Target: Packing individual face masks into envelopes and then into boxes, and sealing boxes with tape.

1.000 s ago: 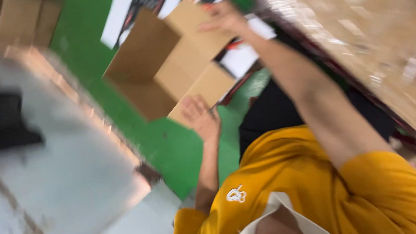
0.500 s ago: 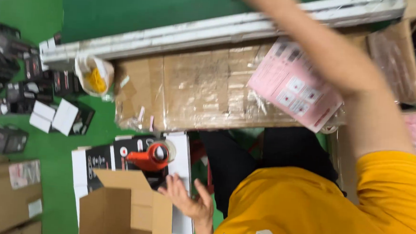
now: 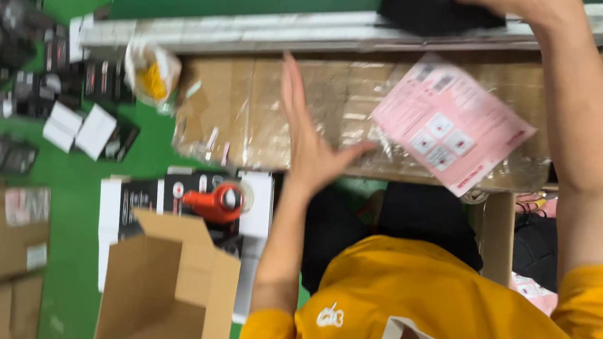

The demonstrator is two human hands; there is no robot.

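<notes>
— Where do we have our hands? Our left hand (image 3: 309,146) is spread flat, fingers straight, empty, pressing on or hovering just over the plastic-wrapped cardboard (image 3: 249,112) covering the table (image 3: 322,33).

— And the other? Our right hand (image 3: 523,6) is up at the frame's top edge, touching a black item (image 3: 433,11); the picture is blurred and cropped there, so we cannot tell whether the fingers are closed on it.

— How would that black thing handle? We judge it light and soft, perhaps a pouch or folded fabric, so best gripped across its body, not by an edge.

— What lies around? A pink printed sheet (image 3: 451,126) rests just beside the left hand. On the green floor (image 3: 74,171) stand an open cardboard box (image 3: 171,286) and a red tape dispenser (image 3: 217,201).
</notes>
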